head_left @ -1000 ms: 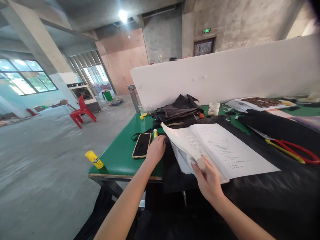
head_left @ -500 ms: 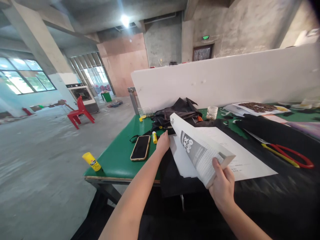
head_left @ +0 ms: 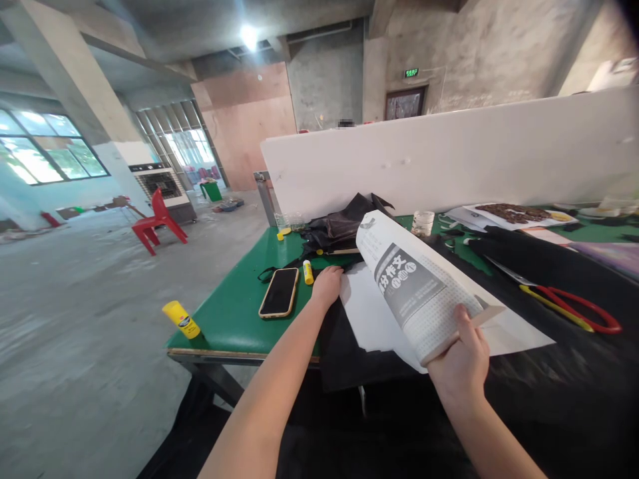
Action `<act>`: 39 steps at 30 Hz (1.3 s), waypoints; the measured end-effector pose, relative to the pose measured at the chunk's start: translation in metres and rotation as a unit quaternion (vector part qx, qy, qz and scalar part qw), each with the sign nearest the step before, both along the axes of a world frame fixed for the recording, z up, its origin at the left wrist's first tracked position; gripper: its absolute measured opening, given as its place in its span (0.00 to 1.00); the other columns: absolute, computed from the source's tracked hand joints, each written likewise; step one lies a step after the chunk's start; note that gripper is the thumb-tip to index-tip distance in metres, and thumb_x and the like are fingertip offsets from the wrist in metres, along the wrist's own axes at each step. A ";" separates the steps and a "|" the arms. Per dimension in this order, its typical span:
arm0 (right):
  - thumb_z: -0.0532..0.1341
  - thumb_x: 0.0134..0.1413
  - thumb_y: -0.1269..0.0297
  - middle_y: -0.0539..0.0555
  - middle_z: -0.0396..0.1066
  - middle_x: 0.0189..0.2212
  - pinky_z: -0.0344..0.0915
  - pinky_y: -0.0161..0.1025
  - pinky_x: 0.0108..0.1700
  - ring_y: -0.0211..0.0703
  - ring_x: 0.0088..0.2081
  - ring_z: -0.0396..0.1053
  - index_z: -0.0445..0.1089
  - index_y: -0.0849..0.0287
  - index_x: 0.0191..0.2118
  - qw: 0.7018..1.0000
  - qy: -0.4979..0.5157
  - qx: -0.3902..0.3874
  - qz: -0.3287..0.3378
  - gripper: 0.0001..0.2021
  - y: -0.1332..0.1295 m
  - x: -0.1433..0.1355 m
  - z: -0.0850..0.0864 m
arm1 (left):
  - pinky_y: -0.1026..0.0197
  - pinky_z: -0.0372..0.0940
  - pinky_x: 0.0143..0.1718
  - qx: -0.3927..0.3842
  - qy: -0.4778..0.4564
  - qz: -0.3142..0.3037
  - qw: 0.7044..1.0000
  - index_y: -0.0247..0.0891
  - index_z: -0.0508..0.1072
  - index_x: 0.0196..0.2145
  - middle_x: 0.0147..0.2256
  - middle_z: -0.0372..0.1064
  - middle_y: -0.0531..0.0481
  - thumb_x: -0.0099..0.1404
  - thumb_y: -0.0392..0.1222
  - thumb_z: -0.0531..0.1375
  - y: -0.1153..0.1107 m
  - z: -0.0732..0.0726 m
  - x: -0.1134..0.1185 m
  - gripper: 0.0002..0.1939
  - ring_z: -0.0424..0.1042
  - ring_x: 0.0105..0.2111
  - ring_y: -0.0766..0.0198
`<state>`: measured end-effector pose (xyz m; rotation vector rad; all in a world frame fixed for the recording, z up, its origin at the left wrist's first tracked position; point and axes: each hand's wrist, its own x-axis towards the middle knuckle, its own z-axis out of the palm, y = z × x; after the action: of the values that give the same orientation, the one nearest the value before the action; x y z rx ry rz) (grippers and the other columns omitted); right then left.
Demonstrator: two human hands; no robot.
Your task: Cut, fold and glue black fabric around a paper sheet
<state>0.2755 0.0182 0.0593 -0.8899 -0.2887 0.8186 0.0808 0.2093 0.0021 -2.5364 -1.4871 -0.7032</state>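
A thick printed book [head_left: 409, 286] is tilted above white paper sheets [head_left: 367, 313], its near right corner gripped by my right hand [head_left: 464, 359]. My left hand [head_left: 328, 283] rests at the left edge of the sheets, fingers stretched forward, with nothing visible in it. Just left of that hand stands a small yellow glue stick [head_left: 308, 273], and beyond it lies a phone [head_left: 278, 293] with a dark screen. Black fabric [head_left: 344, 359] is under the papers.
Large scissors [head_left: 569, 306] with red and yellow handles lie at the right. A bigger yellow glue stick [head_left: 181, 320] is at the left table edge. Behind are crumpled black material [head_left: 339, 229], a clear jar [head_left: 423, 223] and a white partition [head_left: 439, 156].
The book has moved right in my right hand and turned so more of its cover faces me. My left hand's fingers now reach forward more flatly.
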 end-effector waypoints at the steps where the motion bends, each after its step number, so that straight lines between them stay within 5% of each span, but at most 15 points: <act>1: 0.62 0.47 0.56 0.56 0.66 0.45 0.67 0.46 0.45 0.50 0.49 0.64 0.66 0.59 0.43 1.000 -0.003 0.001 0.003 0.18 0.000 0.000 0.000 | 0.51 0.59 0.51 -0.001 0.004 -0.005 1.000 0.34 0.67 0.48 0.48 0.66 0.43 0.66 0.36 0.51 0.000 0.000 0.000 0.14 0.63 0.50 0.58; 11: 0.63 0.47 0.55 0.56 0.66 0.46 0.66 0.46 0.46 0.50 0.49 0.64 0.67 0.59 0.44 1.000 -0.015 0.004 0.012 0.19 0.001 -0.006 -0.003 | 0.61 0.55 0.53 -0.016 0.037 -0.086 0.995 0.38 0.67 0.51 0.51 0.66 0.48 0.63 0.28 0.47 -0.002 0.008 0.001 0.21 0.62 0.50 0.63; 19: 0.64 0.45 0.55 0.55 0.70 0.37 0.61 0.47 0.49 0.52 0.47 0.65 0.70 0.61 0.39 0.989 -0.117 -0.017 0.094 0.17 0.002 -0.018 -0.020 | 0.55 0.58 0.52 -0.044 0.006 -0.094 0.995 0.36 0.70 0.45 0.46 0.68 0.46 0.65 0.33 0.50 -0.004 0.009 0.001 0.13 0.63 0.49 0.61; 23: 0.64 0.46 0.55 0.57 0.71 0.38 0.61 0.47 0.49 0.53 0.46 0.65 0.70 0.62 0.40 0.974 -0.165 -0.013 0.155 0.18 0.001 -0.021 -0.017 | 0.49 0.62 0.47 -0.071 -0.035 -0.069 0.994 0.36 0.69 0.43 0.46 0.66 0.45 0.65 0.42 0.54 -0.002 0.003 0.001 0.11 0.66 0.46 0.59; 29: 0.65 0.42 0.53 0.58 0.72 0.39 0.63 0.48 0.48 0.54 0.45 0.67 0.69 0.62 0.43 0.973 -0.106 -0.026 0.203 0.23 -0.001 -0.024 0.000 | 0.52 0.66 0.41 -0.105 -0.148 0.008 0.983 0.35 0.67 0.46 0.44 0.66 0.45 0.65 0.44 0.55 0.009 0.001 -0.011 0.14 0.69 0.41 0.60; 39: 0.66 0.40 0.52 0.57 0.72 0.38 0.58 0.51 0.52 0.55 0.48 0.65 0.70 0.62 0.42 0.950 -0.189 -0.038 0.246 0.23 0.002 -0.025 -0.005 | 0.53 0.67 0.40 -0.076 -0.368 0.130 0.918 0.34 0.65 0.48 0.45 0.65 0.44 0.65 0.44 0.55 0.027 -0.009 -0.027 0.16 0.68 0.40 0.60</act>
<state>0.2506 0.0201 0.0547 -1.0646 -0.8444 1.1214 0.0540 0.2367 -0.0068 -2.1890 -2.0990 -1.6702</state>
